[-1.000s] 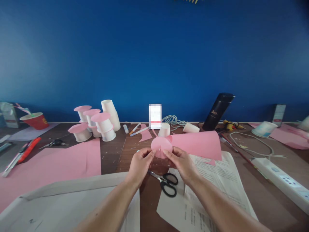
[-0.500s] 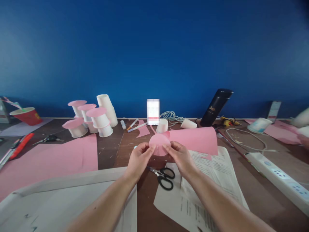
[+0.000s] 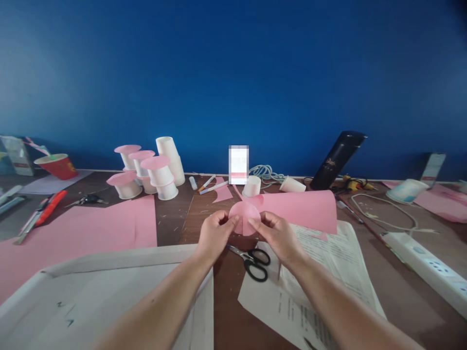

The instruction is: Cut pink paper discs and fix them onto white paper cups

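Paper disc (image 3: 245,210), pink, is what I see between the hands: the left hand (image 3: 213,234) pinches its left edge, the right hand (image 3: 280,236) its right, thumbs on the near face. Scissors (image 3: 249,257) lie nearer the camera.

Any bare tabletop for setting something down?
Two patches of brown table: one below the scissors, between the white sheet and printed pages; another between printed pages and power strip. Crowded behind the pink disc: white cup, curled pink paper, coiled cable.
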Motion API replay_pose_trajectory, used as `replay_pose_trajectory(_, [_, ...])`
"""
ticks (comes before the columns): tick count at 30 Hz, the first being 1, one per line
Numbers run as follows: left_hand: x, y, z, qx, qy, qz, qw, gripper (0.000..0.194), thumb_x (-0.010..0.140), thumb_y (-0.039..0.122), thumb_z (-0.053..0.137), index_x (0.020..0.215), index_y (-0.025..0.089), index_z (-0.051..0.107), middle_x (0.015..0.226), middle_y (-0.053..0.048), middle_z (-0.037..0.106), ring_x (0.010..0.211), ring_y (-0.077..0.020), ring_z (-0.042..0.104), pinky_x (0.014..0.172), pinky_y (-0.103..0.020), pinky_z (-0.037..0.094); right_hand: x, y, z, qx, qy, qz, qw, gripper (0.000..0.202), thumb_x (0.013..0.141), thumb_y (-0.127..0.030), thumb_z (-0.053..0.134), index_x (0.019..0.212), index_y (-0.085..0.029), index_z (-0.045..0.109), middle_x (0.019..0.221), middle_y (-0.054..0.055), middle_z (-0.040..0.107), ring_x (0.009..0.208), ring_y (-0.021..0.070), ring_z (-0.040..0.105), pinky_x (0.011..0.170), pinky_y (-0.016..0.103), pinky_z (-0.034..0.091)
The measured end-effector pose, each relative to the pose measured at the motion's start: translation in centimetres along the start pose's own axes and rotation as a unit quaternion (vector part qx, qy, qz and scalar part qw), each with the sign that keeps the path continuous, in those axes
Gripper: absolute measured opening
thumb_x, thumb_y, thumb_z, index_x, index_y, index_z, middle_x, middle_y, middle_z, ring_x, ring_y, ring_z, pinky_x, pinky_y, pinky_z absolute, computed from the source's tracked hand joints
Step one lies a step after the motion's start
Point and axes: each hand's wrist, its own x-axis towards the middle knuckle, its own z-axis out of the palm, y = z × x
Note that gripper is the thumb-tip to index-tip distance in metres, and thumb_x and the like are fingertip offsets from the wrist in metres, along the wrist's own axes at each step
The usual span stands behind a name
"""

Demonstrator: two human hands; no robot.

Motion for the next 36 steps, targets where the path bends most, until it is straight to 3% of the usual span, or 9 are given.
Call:
replay_pose_trajectory(17, [-0.10,0.13,0.09,-0.013,-0.013,0.001,1.000,0.031,0.078,0.045,0.059,0.081,0.016,0.070,0.072,-0.001,0.065,0.064,-0.0149,0.053,0.059,-0.024,0.038,0.13,0.23,0.05,-0.027,0.009,-0.004,1.000,0.038,0.075,-0.051,0.064,0.062,-0.018,0.052,0.056,-0.003,0.044,0.054,0.0109,0.038,0.049,0.023,0.031])
replay_pose_trajectory(28, [-0.30,0.69,0.21,-0.006,-0.008,-0.010,1.000,0.027,0.076,0.044,0.061,0.071,0.017,0.064,0.063,0.002,0.059,0.062,-0.0137,0.051,0.057,-0.023,0.037,0.13,0.19,0.16,-0.031,0.014,-0.017,0.999,0.036,0.076,-0.048,0.064,0.060,-0.019,0.049,0.055,-0.004,0.043,0.054,0.0107,0.037,0.049,0.023,0.031])
replay_pose_trajectory(36, [-0.32,0.60,0.37,-0.042,-0.019,-0.028,0.999,0.025,0.074,0.040,0.064,0.081,0.017,0.069,0.073,-0.002,0.067,0.067,-0.0159,0.058,0.062,-0.024,0.042,0.09,0.18,0.20,-0.055,0.023,-0.031,0.998,0.035,0.077,-0.047,0.064,0.062,-0.018,0.050,0.057,-0.003,0.045,0.056,0.0110,0.039,0.049,0.023,0.032])
